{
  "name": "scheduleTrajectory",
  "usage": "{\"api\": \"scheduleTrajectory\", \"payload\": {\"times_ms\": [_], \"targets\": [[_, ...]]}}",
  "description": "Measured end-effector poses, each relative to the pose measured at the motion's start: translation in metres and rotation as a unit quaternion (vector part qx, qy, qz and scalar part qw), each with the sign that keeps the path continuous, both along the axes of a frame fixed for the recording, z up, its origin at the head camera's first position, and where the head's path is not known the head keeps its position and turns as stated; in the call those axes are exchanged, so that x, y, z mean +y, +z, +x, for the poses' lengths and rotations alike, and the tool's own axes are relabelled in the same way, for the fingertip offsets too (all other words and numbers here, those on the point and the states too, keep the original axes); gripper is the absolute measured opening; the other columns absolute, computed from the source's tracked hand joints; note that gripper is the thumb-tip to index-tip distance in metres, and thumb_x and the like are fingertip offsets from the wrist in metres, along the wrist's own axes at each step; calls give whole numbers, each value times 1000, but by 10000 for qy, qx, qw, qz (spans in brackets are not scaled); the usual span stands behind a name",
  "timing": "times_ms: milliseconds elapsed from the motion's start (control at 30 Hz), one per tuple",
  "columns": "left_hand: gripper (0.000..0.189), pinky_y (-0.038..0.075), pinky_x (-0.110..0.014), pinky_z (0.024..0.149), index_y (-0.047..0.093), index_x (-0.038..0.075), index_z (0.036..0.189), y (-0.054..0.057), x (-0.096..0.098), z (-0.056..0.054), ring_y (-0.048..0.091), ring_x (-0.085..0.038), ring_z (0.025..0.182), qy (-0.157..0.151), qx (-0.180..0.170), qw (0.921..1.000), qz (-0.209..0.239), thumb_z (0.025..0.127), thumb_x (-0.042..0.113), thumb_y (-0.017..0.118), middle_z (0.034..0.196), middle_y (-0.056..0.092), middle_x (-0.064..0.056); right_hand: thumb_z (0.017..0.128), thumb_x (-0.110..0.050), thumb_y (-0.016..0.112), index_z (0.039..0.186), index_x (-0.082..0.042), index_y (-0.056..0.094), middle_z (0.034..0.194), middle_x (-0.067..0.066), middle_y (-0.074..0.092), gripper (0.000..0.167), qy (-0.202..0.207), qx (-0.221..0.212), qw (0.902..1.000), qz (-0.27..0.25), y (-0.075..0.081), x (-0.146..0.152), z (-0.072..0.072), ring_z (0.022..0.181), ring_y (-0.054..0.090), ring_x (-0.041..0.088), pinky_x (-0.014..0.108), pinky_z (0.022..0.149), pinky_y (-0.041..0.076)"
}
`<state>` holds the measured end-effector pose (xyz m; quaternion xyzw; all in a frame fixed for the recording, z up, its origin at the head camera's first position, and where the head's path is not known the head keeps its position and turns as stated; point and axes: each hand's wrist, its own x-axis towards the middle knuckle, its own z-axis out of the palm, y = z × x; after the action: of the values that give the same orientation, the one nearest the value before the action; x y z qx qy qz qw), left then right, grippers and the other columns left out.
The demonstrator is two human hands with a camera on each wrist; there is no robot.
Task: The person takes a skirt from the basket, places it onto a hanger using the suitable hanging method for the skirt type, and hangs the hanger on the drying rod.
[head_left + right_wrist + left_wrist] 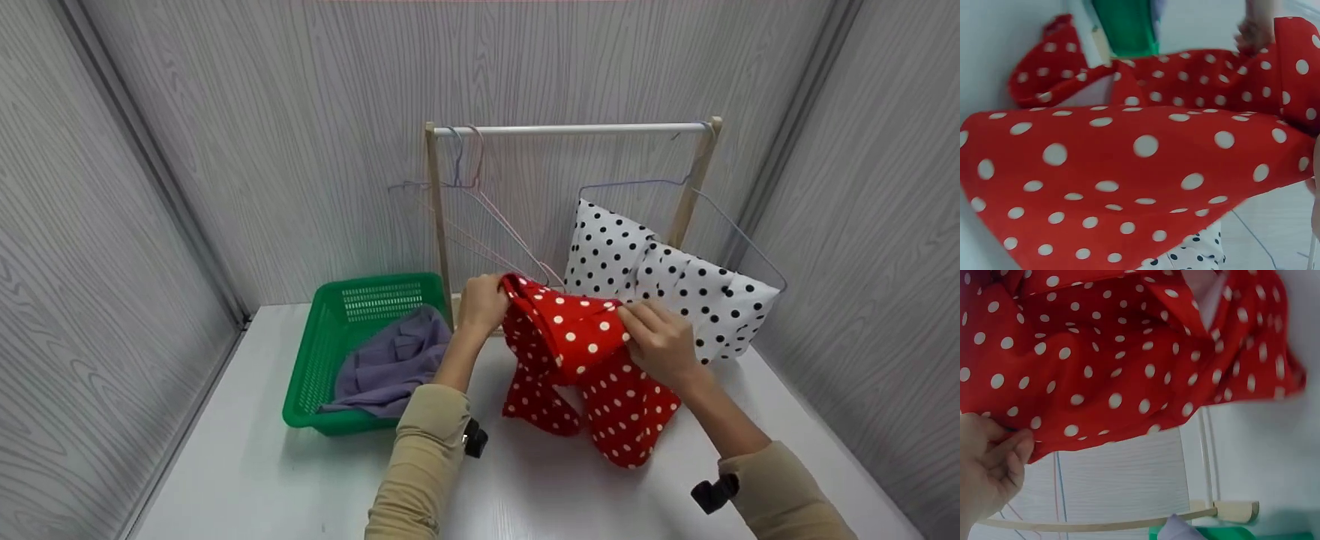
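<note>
A pair of red pants with white polka dots (pixel 592 337) hangs between both hands, its waist edge up and its two legs hanging low over the table. My left hand (pixel 482 304) pinches one end of the waist edge; in the left wrist view, the fingers of that left hand (pixel 996 461) curl over the cloth. At the other end, my right hand (pixel 661 341) grips the same edge. Only a sliver of the right hand (pixel 1316 191) shows at the border of the right wrist view, where the red cloth (pixel 1145 169) fills most of the picture.
Behind the pants stands a rack with a white bar (pixel 570 130) and wooden posts. A blue hanger (pixel 457 161) and a pink hanger (pixel 478 161) hang at its left. White black-dotted cloth (pixel 675 277) hangs on a hanger at right. A green basket (pixel 300 390) holds purple cloth (pixel 390 367).
</note>
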<state>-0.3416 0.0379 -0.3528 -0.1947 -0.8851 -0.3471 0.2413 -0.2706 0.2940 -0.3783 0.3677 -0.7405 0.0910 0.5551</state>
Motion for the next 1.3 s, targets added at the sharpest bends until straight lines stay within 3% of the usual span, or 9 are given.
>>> {"api": "scheduleTrajectory", "payload": {"times_ms": [133, 233, 333, 433, 667, 800, 1000, 1167, 1300], "targets": [[24, 49, -34, 69, 68, 0, 108, 7, 1, -3, 61, -21, 74, -808, 52, 9943, 690, 89, 4, 54, 95, 68, -16, 83, 2, 50, 81, 4, 68, 78, 13, 66, 18, 283, 919, 9939, 544, -24, -21, 4, 60, 59, 25, 31, 46, 48], [28, 48, -29, 75, 62, 5, 119, 8, -1, -2, 59, -15, 81, -1478, -571, 9828, 949, 92, 7, 53, 110, 65, -14, 87, 0, 49, 77, 2, 67, 78, 12, 66, 20, 413, 1034, 9884, 1034, -48, -41, 7, 61, 59, 22, 27, 46, 46], [28, 45, -21, 65, 63, 8, 119, 5, -8, -1, 53, -7, 69, -1931, -1347, 9663, 1044, 94, 7, 52, 105, 66, -9, 88, -1, 48, 75, -1, 66, 78, 9, 65, 22, 457, 875, 9850, 1412, -71, -63, 8, 62, 57, 19, 24, 45, 43], [28, 33, -19, 47, 67, 7, 113, 0, -20, -1, 33, -6, 48, -1990, -1887, 9561, 1033, 92, 5, 49, 73, 58, -4, 91, -3, 45, 77, -4, 65, 78, 6, 63, 25, 276, 713, 9831, 1664, -87, -84, 6, 63, 56, 17, 22, 46, 42], [24, 27, -22, 44, 61, 4, 66, -7, -34, 5, 29, -8, 46, -1246, -2136, 9675, 525, 87, 17, 60, 53, 38, 3, 97, -8, 35, 86, -7, 69, 77, 3, 61, 35, -298, 524, 9774, 2028, -114, -117, -3, 62, 55, 16, 23, 48, 42], [21, 42, -28, 55, 56, 1, 82, -12, -30, 10, 48, -15, 62, -340, -2118, 9756, -473, 81, 16, 70, 70, 53, -5, 97, -11, 37, 88, -8, 71, 77, 3, 60, 36, -554, 257, 9754, 2116, -123, -133, -7, 63, 56, 16, 23, 47, 43], [5, 49, -39, 69, 62, -2, 84, -25, -18, 15, 59, -25, 75, 386, -1915, 9653, -1734, 81, 0, 60, 81, 63, -15, 83, -20, 65, 95, -11, 72, 83, 2, 64, 17, -858, -949, 9610, 2450, -122, -139, -5, 72, 60, 17, 24, 52, 49], [6, 49, -38, 67, 65, 2, 74, -26, -18, 12, 61, -26, 73, 703, -648, 9640, -2480, 79, 4, 63, 74, 63, -13, 84, -36, 65, 105, -11, 67, 96, 2, 64, 33, -116, -2349, 9360, 2619, -108, -123, -2, 86, 59, 16, 25, 66, 50], [6, 49, -38, 67, 65, 1, 69, -22, -20, 8, 61, -28, 70, 550, 456, 9635, -2580, 75, 4, 66, 69, 61, -12, 84, -28, 66, 99, -7, 66, 93, 3, 64, 26, 282, -2579, 9580, 1223, -93, -96, -14, 84, 59, 18, 28, 68, 50]]}}
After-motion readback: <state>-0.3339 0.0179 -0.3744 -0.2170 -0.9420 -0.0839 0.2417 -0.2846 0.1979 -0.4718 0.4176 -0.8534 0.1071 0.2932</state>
